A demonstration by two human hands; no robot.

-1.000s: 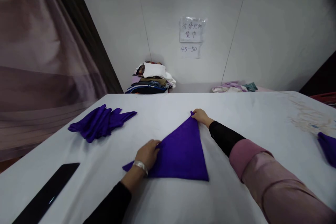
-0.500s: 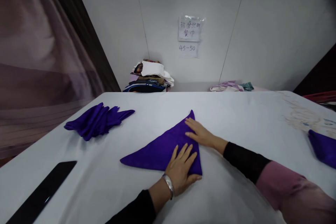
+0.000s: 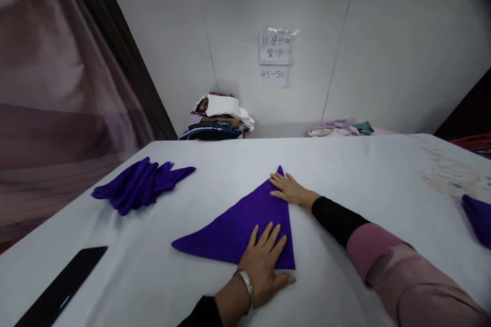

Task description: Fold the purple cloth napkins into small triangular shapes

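A purple napkin [image 3: 238,225], folded into a triangle, lies flat on the white tablecloth [image 3: 345,265]. One long point reaches left, and another points away from me. My left hand [image 3: 263,263], with a silver bangle at the wrist, rests spread on the napkin's near right corner, its thumb on the cloth just below the edge. Near the far tip, my right hand [image 3: 291,189] lies with fingers stretched across the napkin's right edge. Neither hand grips the fabric.
Crumpled purple napkins [image 3: 141,184] sit at the left, and another purple cloth [image 3: 477,219] at the right edge. A black flat object [image 3: 63,286] lies near left. Behind the table are a pile of folded clothes [image 3: 218,115] and a wall sign [image 3: 276,47].
My left hand has shifted slightly toward me, with its thumb now off the napkin's lower edge. My right hand stays by the far tip. The whole view has tilted a little.
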